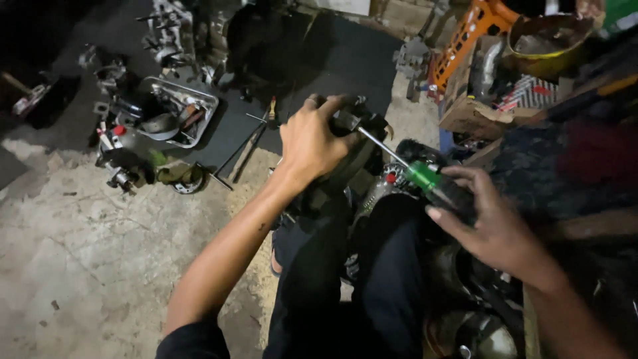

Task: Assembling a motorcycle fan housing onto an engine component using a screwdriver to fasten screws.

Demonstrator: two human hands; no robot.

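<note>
My left hand (312, 141) grips the top of a dark, greasy engine part (362, 156) that rests between my knees. In my right hand (488, 223) is a screwdriver (415, 171) with a green and black handle; its metal shaft slants up and left, and the tip meets the part just beside my left fingers. My dark trouser legs (372, 279) fill the lower middle of the view and hide the lower half of the part.
A metal tray (174, 112) of small parts sits on a black mat (332, 60) at the upper left, with more engine pieces (126, 156) beside it on the dusty concrete floor (100, 246). An orange frame (468, 33), a cardboard box (478, 113) and a yellow bowl (545, 43) crowd the upper right.
</note>
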